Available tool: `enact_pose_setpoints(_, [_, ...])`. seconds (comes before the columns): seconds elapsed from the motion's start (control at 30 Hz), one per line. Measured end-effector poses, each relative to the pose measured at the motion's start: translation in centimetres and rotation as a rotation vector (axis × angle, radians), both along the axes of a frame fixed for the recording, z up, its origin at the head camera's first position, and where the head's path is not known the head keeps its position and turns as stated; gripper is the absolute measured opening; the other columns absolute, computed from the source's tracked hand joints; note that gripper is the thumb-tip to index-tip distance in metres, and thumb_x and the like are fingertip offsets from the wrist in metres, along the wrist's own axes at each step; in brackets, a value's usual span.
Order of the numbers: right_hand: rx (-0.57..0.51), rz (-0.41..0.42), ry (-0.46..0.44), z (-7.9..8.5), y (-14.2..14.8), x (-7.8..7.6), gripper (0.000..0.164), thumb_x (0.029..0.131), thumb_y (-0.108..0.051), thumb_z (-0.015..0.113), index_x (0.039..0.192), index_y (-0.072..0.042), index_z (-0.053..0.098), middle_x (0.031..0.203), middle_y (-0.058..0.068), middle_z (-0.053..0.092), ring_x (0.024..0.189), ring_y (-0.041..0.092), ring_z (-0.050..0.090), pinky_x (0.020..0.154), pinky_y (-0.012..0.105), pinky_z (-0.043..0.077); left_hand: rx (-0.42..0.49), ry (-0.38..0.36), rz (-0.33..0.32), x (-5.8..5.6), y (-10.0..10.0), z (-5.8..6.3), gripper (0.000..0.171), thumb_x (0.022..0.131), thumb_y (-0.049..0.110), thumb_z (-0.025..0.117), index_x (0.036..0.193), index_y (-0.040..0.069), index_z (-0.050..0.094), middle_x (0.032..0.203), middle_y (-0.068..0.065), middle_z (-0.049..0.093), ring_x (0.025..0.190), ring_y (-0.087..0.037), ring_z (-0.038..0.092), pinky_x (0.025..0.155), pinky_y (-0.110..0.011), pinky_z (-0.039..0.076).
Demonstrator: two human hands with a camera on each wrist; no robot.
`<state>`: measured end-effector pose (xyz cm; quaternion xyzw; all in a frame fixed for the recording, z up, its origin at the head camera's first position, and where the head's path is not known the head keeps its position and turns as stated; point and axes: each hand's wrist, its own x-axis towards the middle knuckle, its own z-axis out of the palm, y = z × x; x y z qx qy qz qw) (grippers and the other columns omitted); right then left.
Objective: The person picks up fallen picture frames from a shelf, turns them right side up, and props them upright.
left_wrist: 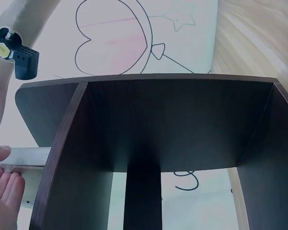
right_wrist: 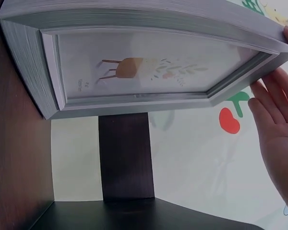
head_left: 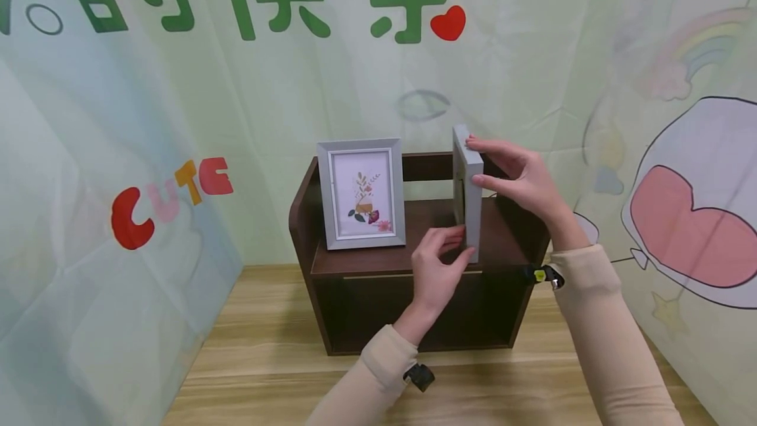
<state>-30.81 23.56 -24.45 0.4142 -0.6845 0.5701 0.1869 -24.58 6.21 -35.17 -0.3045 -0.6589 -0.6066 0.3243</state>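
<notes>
A grey picture frame (head_left: 475, 215) stands upright on the dark brown shelf (head_left: 426, 215), seen nearly edge-on in the head view. My right hand (head_left: 526, 179) grips its upper part, thumb on the near edge and fingertips by the top. Lower down, my left hand (head_left: 434, 271) pinches the near edge close to the shelf board. The right wrist view shows the frame's front, with a print (right_wrist: 125, 68) of a plant in a legged orange pot behind the glass. On the left side of the shelf, another grey picture frame (head_left: 362, 242) with a flower print faces forward.
Raised side panels (head_left: 303, 215) and a back rail (head_left: 428, 166) bound the shelf top, with an open compartment (head_left: 414, 321) below. The unit stands on a wood-grain table (head_left: 248, 327). Printed fabric (head_left: 520, 71) hangs behind and at both sides.
</notes>
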Motion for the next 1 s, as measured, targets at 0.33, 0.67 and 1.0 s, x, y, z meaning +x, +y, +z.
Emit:
enact_pose_setpoints(0.33, [0.011, 0.048, -0.017, -0.1, 0.8, -0.5, 0.049, 0.079, 0.014, 0.065, 0.127, 0.01, 0.053, 0.134, 0.016, 0.055, 0.131, 0.021, 0.047, 0.11, 0.026, 0.034, -0.007, 0.008, -0.007, 0.0, 0.6, -0.1, 0.031, 0.074, -0.009, 0.074, 0.103, -0.01, 0.065, 0.096, -0.024, 0.062, 0.088, -0.037, 0.065, 0.081, -0.041, 0.056])
enact_pose_setpoints(0.67, [0.004, 0.048, -0.021, 0.1, 0.7, -0.5, 0.048, 0.08, 0.014, 0.064, 0.127, 0.011, 0.053, 0.134, 0.016, 0.055, 0.131, 0.021, 0.046, 0.109, 0.024, 0.035, 0.016, 0.008, 0.049, -1.3, 1.1, -1.5, 0.031, 0.073, -0.007, 0.075, 0.102, -0.008, 0.066, 0.095, -0.023, 0.063, 0.087, -0.035, 0.065, 0.079, -0.043, 0.056])
enact_pose_setpoints(1.0, [0.02, 0.035, -0.027, 0.0, 0.4, -0.5, 0.049, 0.08, 0.012, 0.066, 0.127, 0.009, 0.054, 0.135, 0.017, 0.054, 0.132, 0.022, 0.046, 0.11, 0.028, 0.034, -0.008, -0.045, 0.111, -3.1, 1.1, -3.3, 0.028, 0.077, 0.002, 0.076, 0.104, 0.003, 0.068, 0.098, -0.01, 0.064, 0.09, -0.02, 0.066, 0.082, -0.025, 0.055])
